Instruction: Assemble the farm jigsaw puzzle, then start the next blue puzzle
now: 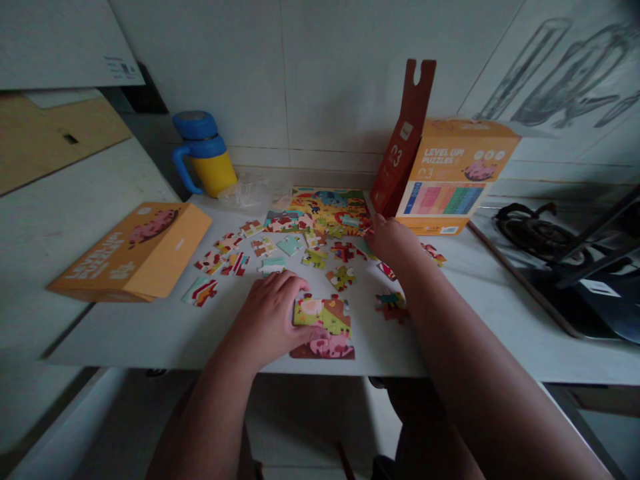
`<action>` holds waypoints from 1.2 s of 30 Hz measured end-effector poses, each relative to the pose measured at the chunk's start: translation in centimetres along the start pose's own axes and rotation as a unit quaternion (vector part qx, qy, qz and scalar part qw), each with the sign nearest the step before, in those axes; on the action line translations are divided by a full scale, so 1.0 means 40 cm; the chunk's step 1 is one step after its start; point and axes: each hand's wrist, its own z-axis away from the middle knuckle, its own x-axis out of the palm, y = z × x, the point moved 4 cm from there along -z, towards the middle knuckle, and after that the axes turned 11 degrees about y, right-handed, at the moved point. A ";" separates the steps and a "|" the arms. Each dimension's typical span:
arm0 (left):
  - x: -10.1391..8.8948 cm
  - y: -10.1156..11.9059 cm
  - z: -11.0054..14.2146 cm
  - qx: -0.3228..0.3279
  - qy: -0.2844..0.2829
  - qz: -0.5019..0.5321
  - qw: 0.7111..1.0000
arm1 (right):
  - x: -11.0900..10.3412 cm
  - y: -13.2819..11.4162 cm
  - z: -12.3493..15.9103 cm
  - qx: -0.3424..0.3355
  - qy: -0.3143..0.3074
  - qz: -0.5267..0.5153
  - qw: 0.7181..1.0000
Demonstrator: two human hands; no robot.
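A partly joined jigsaw puzzle (327, 320) with a pink pig and a white bird lies near the counter's front edge. My left hand (275, 313) rests at its left side, thumb laid over the pieces and fingers apart from it near the upper left corner. My right hand (390, 239) reaches in among loose pieces beside the picture sheet (330, 203); its fingertips are mostly hidden, so any grip is unclear. Loose puzzle pieces lie around, among them a green one (341, 277), a pale blue one (289, 245) and a dark joined pair (391, 305) by my right forearm.
An orange puzzle box (450, 180) with a raised red flap stands at the back right. Its orange lid (140, 250) lies at the left. Behind are a blue and yellow jug (207, 160) and clear plastic (255, 190). A gas stove (550, 253) is at the right.
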 end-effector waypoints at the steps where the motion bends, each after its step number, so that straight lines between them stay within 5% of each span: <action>1: 0.000 -0.002 0.002 -0.004 0.004 0.000 1.000 | -0.001 0.000 0.002 0.000 0.004 -0.005 1.000; 10: -0.001 -0.005 0.007 -0.011 0.023 0.008 1.000 | -0.079 -0.071 0.040 -0.077 0.111 -0.204 0.970; 15: -0.005 -0.014 0.009 -0.032 0.064 -0.017 0.997 | -0.071 -0.169 0.111 -0.216 -0.069 -0.368 0.902; 19: -0.008 -0.021 0.014 -0.049 0.092 -0.023 0.994 | -0.062 -0.221 0.161 -0.288 -0.166 -0.395 0.857; 30: -0.005 -0.023 0.015 -0.045 0.067 -0.038 0.996 | -0.057 -0.225 0.154 -0.316 -0.122 -0.349 0.874; 36: -0.003 -0.025 0.011 -0.043 0.061 -0.030 0.997 | -0.068 -0.227 0.161 -0.304 -0.115 -0.405 0.855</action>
